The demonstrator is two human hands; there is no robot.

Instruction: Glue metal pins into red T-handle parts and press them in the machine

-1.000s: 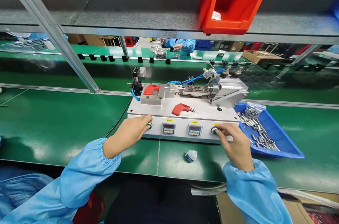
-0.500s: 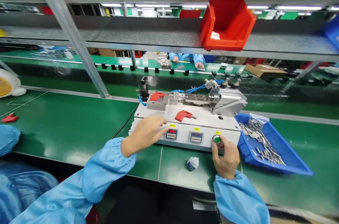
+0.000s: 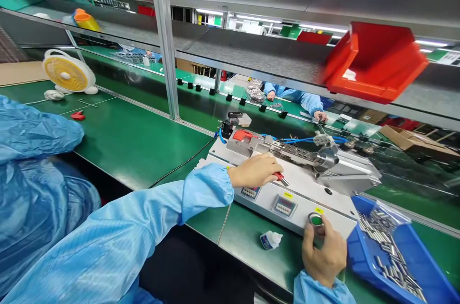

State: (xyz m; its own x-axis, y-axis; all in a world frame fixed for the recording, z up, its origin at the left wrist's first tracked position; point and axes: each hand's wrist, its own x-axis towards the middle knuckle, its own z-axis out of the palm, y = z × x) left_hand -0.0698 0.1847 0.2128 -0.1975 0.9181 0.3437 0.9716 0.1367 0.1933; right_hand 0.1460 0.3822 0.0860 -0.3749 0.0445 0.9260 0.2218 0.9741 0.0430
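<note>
A white press machine [image 3: 305, 189] stands on the green bench. My left hand [image 3: 255, 171] lies on its top plate with the fingers closed round a small red plastic part [image 3: 279, 177] that has a metal pin sticking out. A second red part [image 3: 243, 135] sits in the fixture at the machine's back left. My right hand [image 3: 323, 253] is at the machine's front face, fingers curled, with a fingertip at the green push button [image 3: 315, 219].
A blue tray [image 3: 424, 265] of several metal pins lies right of the machine. A small white bottle [image 3: 271, 239] lies on the bench in front. A red bin [image 3: 373, 62] hangs overhead. A yellow fan [image 3: 67, 73] stands far left. Another person's hands work across the line.
My left hand left the left button and moved up onto the top plate, closing on the loose red part. The view swung left. My right hand stayed at the green button.
</note>
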